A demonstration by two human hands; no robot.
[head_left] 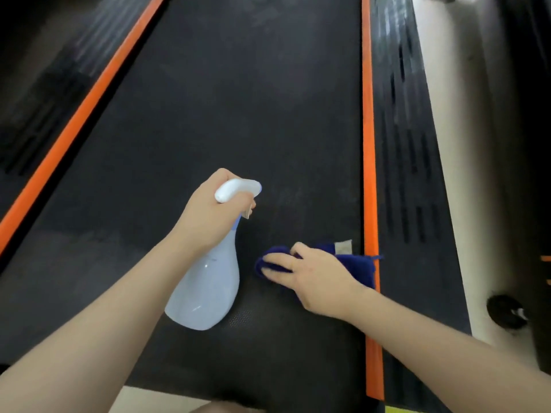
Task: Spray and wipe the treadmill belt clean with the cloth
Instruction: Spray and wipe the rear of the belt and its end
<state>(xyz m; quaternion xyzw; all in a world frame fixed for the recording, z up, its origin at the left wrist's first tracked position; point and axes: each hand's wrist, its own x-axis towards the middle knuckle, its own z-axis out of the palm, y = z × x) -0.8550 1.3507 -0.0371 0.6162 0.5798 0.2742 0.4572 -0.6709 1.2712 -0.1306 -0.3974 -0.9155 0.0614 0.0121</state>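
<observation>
The belt [238,114] runs broad and bare ahead of my hands, bounded by an orange strip [368,144] on the right and a second orange strip [74,126] slanting along the left. My right hand [316,278] lies close to the right strip, so there is little room on that side and plenty toward the middle and far end. It presses flat, fingers nearly straight, on the cloth [354,265], a dark blue, soft, bunched rag whose far corner reaches the orange strip; a pale tag shows at its top edge. My left hand [208,216] grips the neck of the spray bottle [208,287], fingers curled round it under the white head, the nozzle aimed at the belt just beyond the cloth. The bottle is pale blue, smooth, glossy and pear-shaped, held above the belt beside the cloth. The belt is matte black with a fine dotted grain. Beyond the right strip lies a ribbed black side rail [408,174], then pale floor [465,144] with a small black round thing [507,311] on it.
</observation>
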